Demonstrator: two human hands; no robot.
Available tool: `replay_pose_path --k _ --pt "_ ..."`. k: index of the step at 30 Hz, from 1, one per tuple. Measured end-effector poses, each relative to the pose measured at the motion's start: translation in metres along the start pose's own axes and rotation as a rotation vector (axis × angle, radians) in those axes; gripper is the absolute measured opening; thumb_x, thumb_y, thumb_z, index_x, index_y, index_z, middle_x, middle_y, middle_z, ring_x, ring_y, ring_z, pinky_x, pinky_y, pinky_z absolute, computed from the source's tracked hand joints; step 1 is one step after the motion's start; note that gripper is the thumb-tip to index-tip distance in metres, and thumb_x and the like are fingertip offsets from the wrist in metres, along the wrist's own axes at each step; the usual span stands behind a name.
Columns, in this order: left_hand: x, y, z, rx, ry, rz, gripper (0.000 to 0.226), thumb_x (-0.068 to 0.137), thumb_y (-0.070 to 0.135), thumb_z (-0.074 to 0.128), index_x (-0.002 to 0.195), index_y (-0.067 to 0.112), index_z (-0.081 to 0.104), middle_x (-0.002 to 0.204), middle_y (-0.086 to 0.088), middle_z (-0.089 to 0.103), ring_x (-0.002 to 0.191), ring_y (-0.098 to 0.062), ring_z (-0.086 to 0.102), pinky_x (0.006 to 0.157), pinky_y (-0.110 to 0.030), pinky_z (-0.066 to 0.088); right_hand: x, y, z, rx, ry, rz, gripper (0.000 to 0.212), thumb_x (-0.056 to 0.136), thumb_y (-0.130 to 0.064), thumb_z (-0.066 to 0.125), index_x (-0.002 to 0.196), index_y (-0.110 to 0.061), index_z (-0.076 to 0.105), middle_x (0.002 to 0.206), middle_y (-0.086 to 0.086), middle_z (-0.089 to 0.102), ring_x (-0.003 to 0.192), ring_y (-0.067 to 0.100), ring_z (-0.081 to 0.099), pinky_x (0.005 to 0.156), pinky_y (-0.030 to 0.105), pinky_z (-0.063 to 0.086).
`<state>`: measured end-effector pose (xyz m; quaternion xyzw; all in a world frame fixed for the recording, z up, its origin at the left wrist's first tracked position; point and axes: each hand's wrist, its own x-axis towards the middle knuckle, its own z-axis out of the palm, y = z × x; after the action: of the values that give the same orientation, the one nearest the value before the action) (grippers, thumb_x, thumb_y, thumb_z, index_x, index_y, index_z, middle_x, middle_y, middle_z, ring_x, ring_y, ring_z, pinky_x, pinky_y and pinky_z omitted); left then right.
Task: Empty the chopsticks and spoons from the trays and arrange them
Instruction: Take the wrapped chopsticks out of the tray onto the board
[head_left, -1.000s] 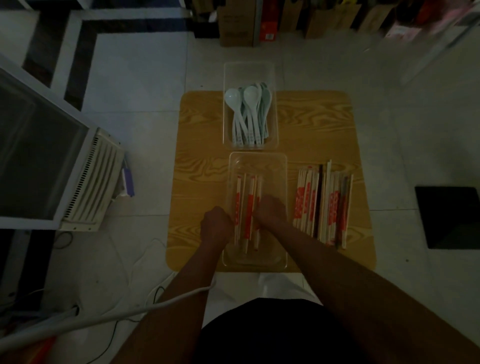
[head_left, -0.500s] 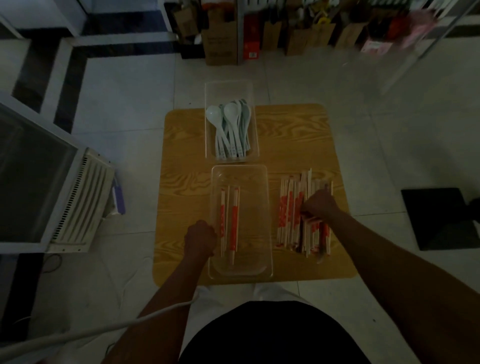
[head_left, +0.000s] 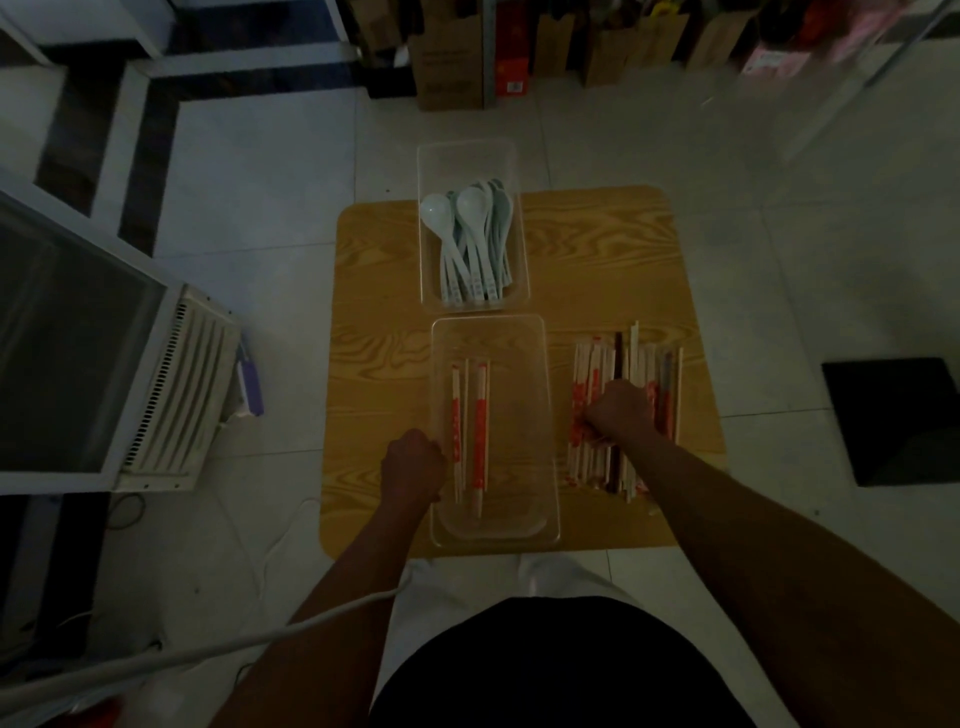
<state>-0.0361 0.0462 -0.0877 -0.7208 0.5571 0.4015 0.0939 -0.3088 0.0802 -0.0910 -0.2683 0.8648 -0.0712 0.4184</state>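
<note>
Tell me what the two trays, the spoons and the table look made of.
Near tray and far tray: clear, likely plastic; the wood grain shows through the walls.
Spoons: pale glossy finish, ceramic or melamine; too dim to tell which.
Table: wood or wood-look laminate, with bold swirling grain and a smooth, even surface.

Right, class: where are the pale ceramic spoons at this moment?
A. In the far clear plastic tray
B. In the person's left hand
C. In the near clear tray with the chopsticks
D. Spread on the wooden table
A: the pale ceramic spoons all lie in the far clear plastic tray, none out on the wooden table.
</note>
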Motion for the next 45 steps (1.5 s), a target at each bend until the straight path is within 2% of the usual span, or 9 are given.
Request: replay_pose_path --k 4,6,10,12,17,21,29,40,45 --pt "-0.001 0.002 -0.001 0.025 0.012 0.0 0.023 0.091 0.022 0.053 0.084 0.002 0.061 0.076 -0.014 0.069 0.047 -0.021 0.065 0.044 -0.023 0.049 -0.004 -0.004 -0.002 -0.064 0.028 0.004 0.025 0.084 -0.01 0.067 0.061 -0.003 0.064 0.055 0.008 0.064 0.049 0.02 0.064 0.049 0.029 0.054" --pt "-0.001 0.002 -0.001 0.026 0.013 0.005 0.024 0.092 0.023 0.051 0.084 0.002 0.061 0.074 -0.013 0.069 0.048 -0.021 0.066 0.048 -0.026 0.053 -0.005 -0.005 -0.001 -0.064 0.027 0.004 0.027 0.084 -0.009 0.068 0.057 -0.003 0.065 0.055 0.01 0.066 0.05 0.023 0.067 0.056 0.035 0.059" --pt "-0.001 0.002 -0.002 0.077 -0.036 -0.008 0.015 0.089 0.018 0.057 0.083 0.005 0.062 0.076 -0.008 0.068 0.044 -0.012 0.059 0.034 -0.016 0.033 -0.009 -0.021 -0.011 -0.056 0.067 -0.017 0.028 0.088 -0.018 0.067 0.064 -0.004 0.063 0.054 0.006 0.062 0.047 0.017 0.062 0.049 0.03 0.055" --pt "-0.002 0.004 -0.002 0.046 -0.021 -0.005 0.016 0.09 0.018 0.056 0.082 0.005 0.059 0.076 -0.01 0.068 0.045 -0.015 0.06 0.035 -0.017 0.034 -0.01 -0.039 -0.016 -0.015 0.08 -0.041 0.032 0.087 -0.022 0.07 0.061 -0.007 0.058 0.052 0.004 0.059 0.043 0.012 0.058 0.043 0.024 0.047" --pt "-0.003 0.003 -0.001 -0.043 0.018 -0.007 0.026 0.095 0.027 0.051 0.084 0.005 0.061 0.072 -0.012 0.067 0.049 -0.021 0.065 0.037 -0.02 0.041 -0.013 -0.093 -0.008 0.106 0.108 -0.186 0.025 0.081 -0.023 0.078 0.072 0.0 0.071 0.058 0.009 0.069 0.043 0.016 0.066 0.044 0.028 0.056" --pt "-0.001 0.0 0.002 -0.057 0.035 0.007 0.029 0.094 0.03 0.051 0.081 0.006 0.06 0.075 -0.013 0.068 0.054 -0.024 0.067 0.048 -0.028 0.054 -0.028 -0.107 0.034 -0.03 0.061 -0.274 0.025 0.078 -0.032 0.076 0.077 -0.007 0.072 0.065 0.007 0.071 0.058 0.022 0.071 0.061 0.04 0.062" --pt "-0.003 -0.004 0.002 -0.118 0.049 0.024 0.03 0.091 0.03 0.049 0.085 0.004 0.061 0.084 -0.018 0.068 0.065 -0.033 0.07 0.062 -0.042 0.06 -0.059 -0.086 0.09 -0.25 0.069 -0.223 0.031 0.091 -0.032 0.063 0.108 -0.006 0.067 0.109 0.014 0.069 0.101 0.032 0.066 0.072 0.032 0.049" --pt "-0.003 -0.008 0.003 -0.128 0.026 0.056 0.026 0.091 0.025 0.049 0.084 0.004 0.062 0.08 -0.014 0.068 0.065 -0.029 0.069 0.061 -0.041 0.061 -0.062 -0.085 0.12 -0.225 0.076 -0.078 0.034 0.096 -0.033 0.056 0.114 -0.006 0.065 0.118 0.014 0.065 0.107 0.032 0.064 0.084 0.039 0.054" --pt "-0.005 -0.005 -0.001 -0.078 0.022 0.055 0.025 0.086 0.029 0.053 0.081 0.007 0.064 0.078 -0.01 0.07 0.065 -0.025 0.069 0.063 -0.037 0.061 -0.059 -0.082 0.115 -0.177 0.03 -0.077 0.032 0.095 -0.031 0.057 0.113 -0.006 0.066 0.114 0.014 0.067 0.104 0.031 0.066 0.079 0.036 0.053"
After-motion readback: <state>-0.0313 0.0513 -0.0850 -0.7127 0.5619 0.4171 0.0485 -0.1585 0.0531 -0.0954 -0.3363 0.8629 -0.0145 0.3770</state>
